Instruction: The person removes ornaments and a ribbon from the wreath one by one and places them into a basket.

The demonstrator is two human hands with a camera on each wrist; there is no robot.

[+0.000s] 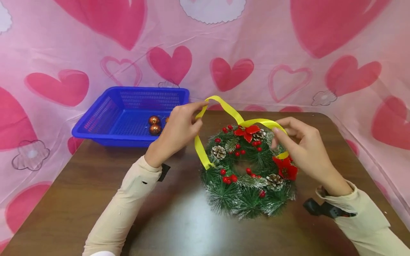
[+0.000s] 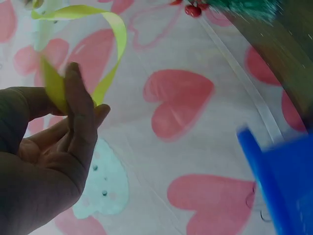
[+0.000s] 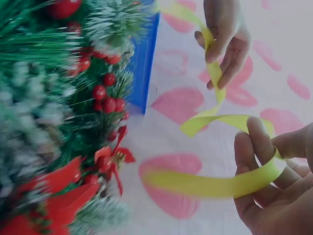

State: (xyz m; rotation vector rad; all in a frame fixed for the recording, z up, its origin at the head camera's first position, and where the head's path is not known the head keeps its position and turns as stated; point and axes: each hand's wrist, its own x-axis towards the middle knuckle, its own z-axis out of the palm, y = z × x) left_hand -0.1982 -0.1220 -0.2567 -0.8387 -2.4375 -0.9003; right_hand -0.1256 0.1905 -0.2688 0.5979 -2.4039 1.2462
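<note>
A yellow ribbon stretches between both hands, above the far side of a green wreath. My left hand pinches one part of it between thumb and fingers, and a tail hangs down to the wreath's left edge. At the right, my right hand holds the other part, which loops over its fingers in the right wrist view. The two lengths cross behind a red poinsettia. Red berries, frosted pinecones and a second red flower decorate the wreath, which lies on the table.
A blue plastic basket stands at the back left, close to my left forearm. Shiny copper-coloured balls lie inside it. The brown wooden table backs onto a pink cloth printed with hearts.
</note>
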